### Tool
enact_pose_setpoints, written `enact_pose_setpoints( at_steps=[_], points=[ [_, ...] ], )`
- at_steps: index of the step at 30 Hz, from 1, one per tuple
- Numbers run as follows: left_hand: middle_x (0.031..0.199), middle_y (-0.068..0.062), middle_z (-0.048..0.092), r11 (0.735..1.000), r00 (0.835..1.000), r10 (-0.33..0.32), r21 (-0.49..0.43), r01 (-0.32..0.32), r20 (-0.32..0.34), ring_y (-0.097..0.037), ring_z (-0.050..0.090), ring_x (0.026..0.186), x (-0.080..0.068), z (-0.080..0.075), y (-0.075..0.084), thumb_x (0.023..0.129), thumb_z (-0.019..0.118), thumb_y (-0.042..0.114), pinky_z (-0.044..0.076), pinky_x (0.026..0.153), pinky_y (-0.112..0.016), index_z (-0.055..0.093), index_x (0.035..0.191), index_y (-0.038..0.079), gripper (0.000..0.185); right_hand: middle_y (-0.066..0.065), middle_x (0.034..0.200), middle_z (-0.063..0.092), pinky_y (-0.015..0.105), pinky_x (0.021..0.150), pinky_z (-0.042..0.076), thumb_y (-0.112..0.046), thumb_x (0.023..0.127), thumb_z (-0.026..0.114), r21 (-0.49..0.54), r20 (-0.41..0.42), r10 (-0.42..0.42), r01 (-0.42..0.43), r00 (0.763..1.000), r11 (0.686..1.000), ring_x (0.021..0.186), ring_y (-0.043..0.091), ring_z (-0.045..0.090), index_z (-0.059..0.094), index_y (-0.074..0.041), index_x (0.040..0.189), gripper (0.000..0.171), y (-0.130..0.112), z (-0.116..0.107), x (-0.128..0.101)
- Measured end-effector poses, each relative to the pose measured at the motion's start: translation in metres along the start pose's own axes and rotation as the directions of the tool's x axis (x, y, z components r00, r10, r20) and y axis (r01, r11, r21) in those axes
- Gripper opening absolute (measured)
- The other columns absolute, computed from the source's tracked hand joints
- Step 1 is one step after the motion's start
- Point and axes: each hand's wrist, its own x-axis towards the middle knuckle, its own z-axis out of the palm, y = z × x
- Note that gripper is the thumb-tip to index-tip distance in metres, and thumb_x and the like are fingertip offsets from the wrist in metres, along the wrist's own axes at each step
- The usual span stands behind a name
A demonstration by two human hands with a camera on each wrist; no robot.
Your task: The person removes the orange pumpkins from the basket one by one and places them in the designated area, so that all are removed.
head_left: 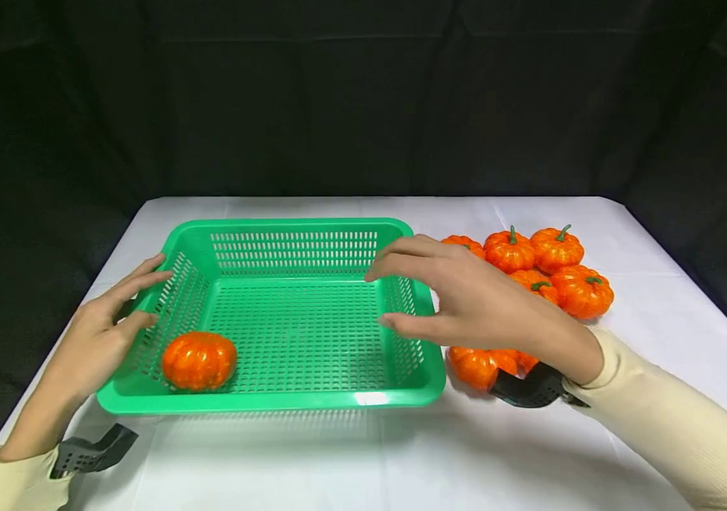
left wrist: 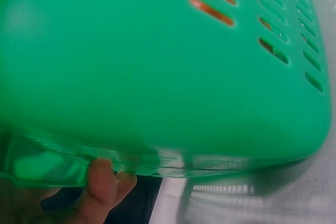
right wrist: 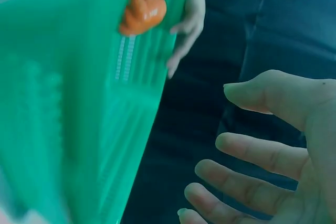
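On the white-clothed table [head_left: 363, 454], the left hand [head_left: 91, 344] steadies the green basket [head_left: 274, 401] (one toy pumpkin [head_left: 200, 360] inside), fingers straight, while the right hand [head_left: 465, 298] hovers open and empty over its right rim, so fetching another from the pumpkin pile [head_left: 542, 273] looks next.

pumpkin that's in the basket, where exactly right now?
In the head view the pumpkin sits in the green basket's near-left corner, beside the wall that the left hand touches from outside. The right hand hovers open over the opposite wall.

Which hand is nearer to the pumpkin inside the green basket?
Left. The left hand rests against the basket's left wall, just beside the pumpkin. The right hand hovers open above the basket's right rim, across the basket from it.
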Motion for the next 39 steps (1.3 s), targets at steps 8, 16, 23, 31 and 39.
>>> enact_pose_setpoints(
  at_steps=[8, 16, 23, 31, 39],
  points=[
    [0.168, -0.008, 0.029, 1.0, 1.0, 0.007, -0.003, -0.007, 0.0, -0.046, 0.022, 0.152, 0.003, 0.004, 0.001, 0.099, 0.05, -0.002, 0.014, 0.114, -0.076, 0.05, 0.152, 0.0, 0.053, -0.005, 0.13, 0.064, 0.033, 0.102, 0.047, -0.024, 0.093, 0.073, 0.03, 0.144, -0.091, 0.088, 0.985, 0.996, 0.123, 0.014, 0.054, 0.069, -0.013, 0.127, 0.036, -0.016, 0.029, 0.059],
    [0.168, -0.008, 0.029, 1.0, 1.0, 0.013, 0.002, -0.013, 0.0, -0.047, 0.022, 0.152, 0.005, 0.005, 0.002, 0.099, 0.051, -0.002, 0.012, 0.115, -0.076, 0.05, 0.152, 0.0, 0.053, -0.002, 0.14, 0.063, 0.025, 0.109, 0.039, -0.022, 0.095, 0.074, 0.07, 0.255, -0.12, 0.106, 0.959, 0.992, 0.131, 0.013, 0.053, 0.065, -0.011, 0.139, 0.046, -0.023, 0.055, 0.108],
    [0.169, -0.008, 0.029, 1.0, 1.0, 0.003, 0.013, -0.003, 0.006, -0.047, 0.022, 0.152, 0.005, 0.004, 0.002, 0.099, 0.05, -0.001, 0.013, 0.113, -0.078, 0.051, 0.152, 0.001, 0.053, -0.002, 0.147, 0.058, 0.023, 0.109, 0.036, -0.021, 0.095, 0.076, 0.131, 0.36, -0.159, 0.119, 0.919, 0.984, 0.132, 0.011, 0.052, 0.059, -0.01, 0.146, 0.055, -0.024, 0.084, 0.133],
    [0.169, -0.008, 0.028, 1.0, 1.0, -0.004, 0.022, 0.003, 0.019, -0.048, 0.02, 0.152, 0.002, 0.0, 0.002, 0.1, 0.05, -0.001, 0.013, 0.112, -0.078, 0.049, 0.153, 0.0, 0.053, -0.005, 0.157, 0.047, 0.016, 0.112, 0.027, -0.012, 0.09, 0.08, 0.212, 0.504, -0.219, 0.126, 0.835, 0.969, 0.141, 0.004, 0.039, 0.049, -0.012, 0.155, 0.072, -0.032, 0.112, 0.156],
    [0.169, -0.009, 0.028, 1.0, 1.0, -0.001, 0.011, 0.001, 0.019, -0.048, 0.021, 0.152, 0.001, -0.002, 0.001, 0.099, 0.049, -0.002, 0.012, 0.112, -0.079, 0.05, 0.152, 0.0, 0.053, 0.0, 0.167, 0.031, 0.019, 0.115, 0.023, -0.005, 0.089, 0.078, 0.249, 0.579, -0.272, 0.15, 0.769, 0.957, 0.149, 0.007, 0.026, 0.042, -0.017, 0.161, 0.081, -0.036, 0.131, 0.162]
  ],
)
